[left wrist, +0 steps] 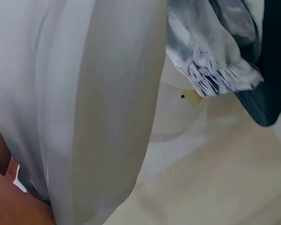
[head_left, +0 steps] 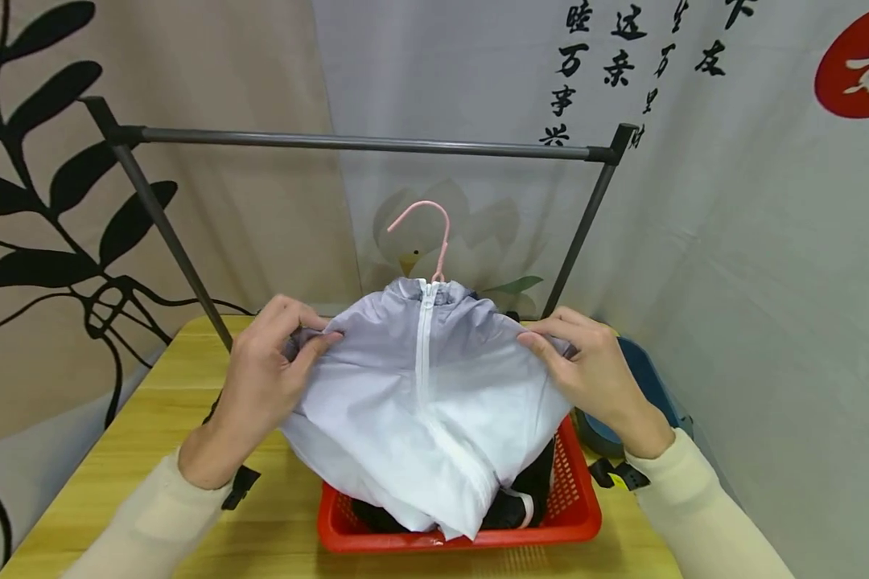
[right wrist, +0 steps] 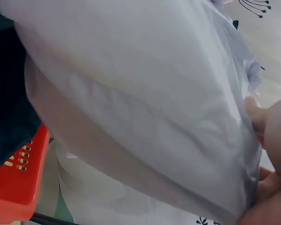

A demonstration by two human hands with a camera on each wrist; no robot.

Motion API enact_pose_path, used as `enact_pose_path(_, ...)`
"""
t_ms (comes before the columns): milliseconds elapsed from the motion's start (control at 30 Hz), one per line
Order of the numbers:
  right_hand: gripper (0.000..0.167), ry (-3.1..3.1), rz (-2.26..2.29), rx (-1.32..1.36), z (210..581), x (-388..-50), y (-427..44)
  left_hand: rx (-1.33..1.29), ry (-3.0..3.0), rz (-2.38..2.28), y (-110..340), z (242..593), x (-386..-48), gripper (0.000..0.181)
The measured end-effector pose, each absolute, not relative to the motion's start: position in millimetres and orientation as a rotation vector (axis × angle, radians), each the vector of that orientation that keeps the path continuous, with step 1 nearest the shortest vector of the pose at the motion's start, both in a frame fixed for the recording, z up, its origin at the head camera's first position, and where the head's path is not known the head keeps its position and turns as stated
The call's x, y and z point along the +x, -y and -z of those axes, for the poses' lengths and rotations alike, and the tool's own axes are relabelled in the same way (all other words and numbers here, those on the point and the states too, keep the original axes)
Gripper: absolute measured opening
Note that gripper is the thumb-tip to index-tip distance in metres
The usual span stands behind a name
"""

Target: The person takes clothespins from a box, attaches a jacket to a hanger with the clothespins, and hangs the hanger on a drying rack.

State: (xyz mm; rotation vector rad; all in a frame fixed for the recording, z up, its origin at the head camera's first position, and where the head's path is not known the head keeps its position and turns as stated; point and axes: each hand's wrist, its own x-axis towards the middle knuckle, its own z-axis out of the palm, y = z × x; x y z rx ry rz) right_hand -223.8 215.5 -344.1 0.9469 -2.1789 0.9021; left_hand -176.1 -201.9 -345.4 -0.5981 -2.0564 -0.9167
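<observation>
A pale lilac-to-white zip-up jacket (head_left: pixel 362 402) is held up in front of me, its white zipper running down the middle. From its collar rises the hook of a pink hanger (head_left: pixel 445 241); the rest of the hanger is hidden inside. My left hand (head_left: pixel 261 378) pinches the jacket's left shoulder between thumb and fingers. On the other shoulder, my right hand (head_left: pixel 594 374) pinches the fabric likewise. Smooth jacket cloth (right wrist: pixel 131 93) fills much of the right wrist view. The jacket's lower part hangs over a red basket (head_left: pixel 586 515).
Dark clothing (head_left: pixel 536 490) lies in the basket on the wooden table (head_left: pixel 181 418). Behind the jacket stands a grey rack with a horizontal bar (head_left: pixel 362 142). A blue container (head_left: pixel 644 378) is at the right, partly behind my right hand. Printed curtains (head_left: pixel 731 201) hang at the back.
</observation>
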Motion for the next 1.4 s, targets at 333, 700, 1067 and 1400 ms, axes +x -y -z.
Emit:
enact_pose_path(333, 0.042, 2.136, -1.189, 1.05, 344, -230, -223, -0.537, 2.153, 0.903, 219, 343, -167, 0.039)
enact_pose_path(700, 0.037, 2.051, -1.108, 1.117, 336, -236, -226, -0.586, 2.314, 0.709, 238, 341, -163, 0.024)
enact_pose_path(1067, 0.035, 2.083, -1.1, 1.123, 343, -233, -229, -0.77, 2.259, 0.323, 234, 354, -163, 0.03)
enact_pose_path(1400, 0.037, 2.178, -1.055, 1.073, 343, -238, -244, -0.799, 2.156, 0.378, 233, 356, -165, 0.033)
